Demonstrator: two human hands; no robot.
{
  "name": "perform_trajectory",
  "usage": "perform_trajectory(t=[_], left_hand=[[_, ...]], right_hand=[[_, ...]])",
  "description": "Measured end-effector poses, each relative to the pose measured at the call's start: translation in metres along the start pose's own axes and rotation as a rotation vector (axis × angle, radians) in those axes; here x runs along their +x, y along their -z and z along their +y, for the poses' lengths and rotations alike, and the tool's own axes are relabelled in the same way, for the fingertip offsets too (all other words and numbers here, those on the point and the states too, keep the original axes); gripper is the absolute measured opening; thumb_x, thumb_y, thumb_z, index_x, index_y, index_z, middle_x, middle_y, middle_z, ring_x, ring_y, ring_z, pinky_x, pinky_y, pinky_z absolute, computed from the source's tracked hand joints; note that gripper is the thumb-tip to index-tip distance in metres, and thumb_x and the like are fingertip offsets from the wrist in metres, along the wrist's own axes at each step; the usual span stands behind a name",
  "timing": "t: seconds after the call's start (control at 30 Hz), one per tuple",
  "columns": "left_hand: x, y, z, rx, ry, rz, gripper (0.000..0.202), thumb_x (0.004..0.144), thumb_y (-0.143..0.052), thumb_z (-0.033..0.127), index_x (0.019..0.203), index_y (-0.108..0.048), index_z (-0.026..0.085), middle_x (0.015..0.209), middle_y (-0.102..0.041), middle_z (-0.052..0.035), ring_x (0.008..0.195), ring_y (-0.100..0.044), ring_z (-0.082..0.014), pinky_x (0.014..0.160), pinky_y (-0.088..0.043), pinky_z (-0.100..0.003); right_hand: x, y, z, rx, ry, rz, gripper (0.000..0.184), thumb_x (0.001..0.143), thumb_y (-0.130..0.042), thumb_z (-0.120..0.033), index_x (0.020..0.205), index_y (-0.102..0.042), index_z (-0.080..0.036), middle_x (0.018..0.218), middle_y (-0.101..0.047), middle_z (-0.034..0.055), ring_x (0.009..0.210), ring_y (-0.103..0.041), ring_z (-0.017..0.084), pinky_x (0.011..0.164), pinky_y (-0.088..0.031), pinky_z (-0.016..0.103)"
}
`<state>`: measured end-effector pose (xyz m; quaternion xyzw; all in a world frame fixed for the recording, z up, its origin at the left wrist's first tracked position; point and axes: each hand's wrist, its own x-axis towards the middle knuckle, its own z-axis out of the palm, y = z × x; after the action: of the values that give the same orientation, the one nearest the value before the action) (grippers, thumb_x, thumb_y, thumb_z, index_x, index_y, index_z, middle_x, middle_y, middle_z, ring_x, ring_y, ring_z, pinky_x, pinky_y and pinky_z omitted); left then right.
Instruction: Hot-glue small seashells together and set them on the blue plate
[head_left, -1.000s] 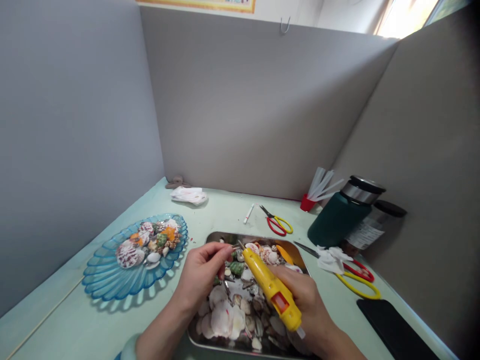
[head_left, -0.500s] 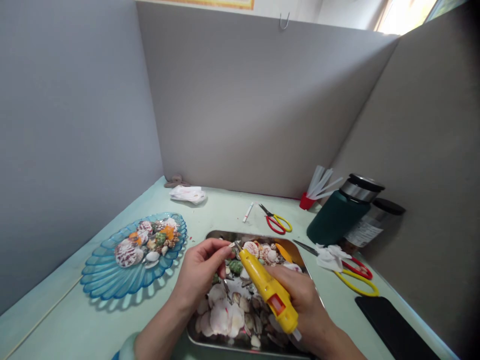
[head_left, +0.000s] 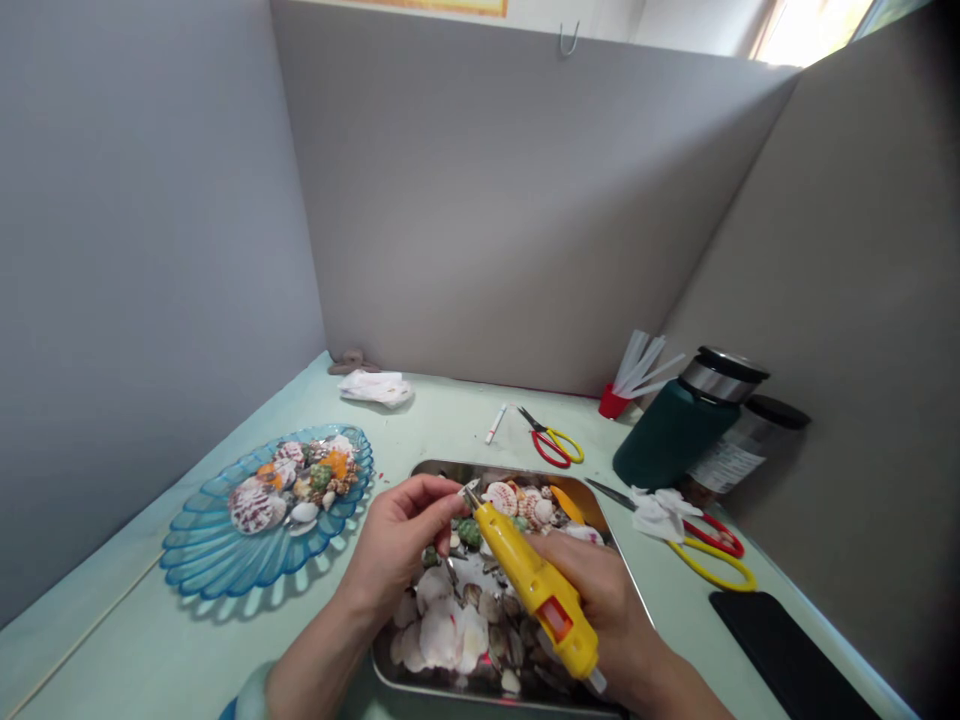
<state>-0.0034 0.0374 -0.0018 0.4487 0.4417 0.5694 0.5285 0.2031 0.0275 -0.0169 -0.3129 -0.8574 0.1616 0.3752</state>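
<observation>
My right hand point(head_left: 600, 600) is wrapped around a yellow glue gun point(head_left: 529, 580), whose nozzle points up-left. My left hand point(head_left: 397, 545) pinches a small shell point(head_left: 463, 488) right at the nozzle tip. Both hands hover over a metal tray point(head_left: 622, 570) filled with several mixed seashells, white, pink and green.
A blue glass plate point(head_left: 202, 560) with several shells glued on sits to the left. Small red-yellow scissors point(head_left: 553, 445), larger scissors point(head_left: 705, 555) with tissue, a green flask point(head_left: 675, 425), a jar, a red cup of glue sticks point(head_left: 619, 398) and a black phone point(head_left: 787, 655) lie right. Grey partitions enclose the desk.
The glue gun nozzle and my left hand's shell have drawn slightly closer together, shifting a little left. Otherwise the scene is unchanged.
</observation>
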Motion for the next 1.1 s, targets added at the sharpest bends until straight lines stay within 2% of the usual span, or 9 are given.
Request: perform_trajectory(t=[0.17, 0.3, 0.4, 0.7, 1.1], left_hand=[[0.0012, 0.0019, -0.0015, -0.015, 0.003, -0.007, 0.012, 0.071, -0.068, 0.025, 0.076, -0.066, 0.013, 0.046, -0.057, 0.0049, 0.040, -0.045, -0.0057, 0.044, -0.033, -0.017], [0.0019, 0.0039, -0.0034, -0.021, 0.004, -0.018, 0.014, 0.072, -0.068, 0.026, 0.077, -0.066, 0.013, 0.062, -0.066, 0.0002, 0.040, -0.045, -0.0046, 0.044, -0.033, -0.017], [0.0019, 0.0046, -0.0042, -0.017, -0.005, -0.023, 0.014, 0.073, -0.067, 0.026, 0.078, -0.066, 0.013, 0.067, -0.068, -0.0012, 0.041, -0.045, -0.0038, 0.045, -0.034, -0.017], [0.0015, 0.0029, -0.0014, -0.016, 0.011, -0.012, 0.015, 0.070, -0.069, 0.027, 0.076, -0.066, 0.013, 0.063, -0.067, -0.0009, 0.040, -0.045, -0.0050, 0.042, -0.033, -0.017], [0.0023, 0.0019, -0.0025, -0.019, 0.020, -0.009, 0.011, 0.070, -0.070, 0.023, 0.074, -0.068, 0.013, 0.045, -0.055, 0.0057, 0.039, -0.044, -0.0040, 0.042, -0.033, -0.014]], right_hand=[[-0.0003, -0.0008, 0.0001, -0.042, -0.013, -0.005, 0.023, 0.079, -0.058, -0.029, 0.098, -0.061, -0.016, 0.070, -0.062, 0.0040, 0.060, -0.057, 0.018, 0.055, -0.041, 0.028], [-0.0007, -0.0012, 0.0005, -0.024, -0.003, 0.043, 0.024, 0.080, -0.057, -0.030, 0.100, -0.060, -0.018, 0.076, -0.065, 0.0044, 0.064, -0.059, 0.018, 0.057, -0.042, 0.027], [-0.0008, -0.0007, 0.0002, 0.000, -0.013, 0.042, 0.024, 0.079, -0.058, -0.030, 0.100, -0.059, -0.019, 0.078, -0.065, 0.0036, 0.064, -0.059, 0.017, 0.058, -0.042, 0.027], [-0.0014, -0.0006, 0.0007, -0.083, 0.005, 0.046, 0.027, 0.079, -0.058, -0.029, 0.104, -0.058, -0.018, 0.075, -0.065, 0.0051, 0.062, -0.059, 0.019, 0.056, -0.042, 0.028], [-0.0004, -0.0008, 0.0005, -0.101, 0.044, 0.035, 0.026, 0.080, -0.057, -0.029, 0.103, -0.059, -0.017, 0.069, -0.061, 0.0043, 0.059, -0.057, 0.019, 0.053, -0.040, 0.028]])
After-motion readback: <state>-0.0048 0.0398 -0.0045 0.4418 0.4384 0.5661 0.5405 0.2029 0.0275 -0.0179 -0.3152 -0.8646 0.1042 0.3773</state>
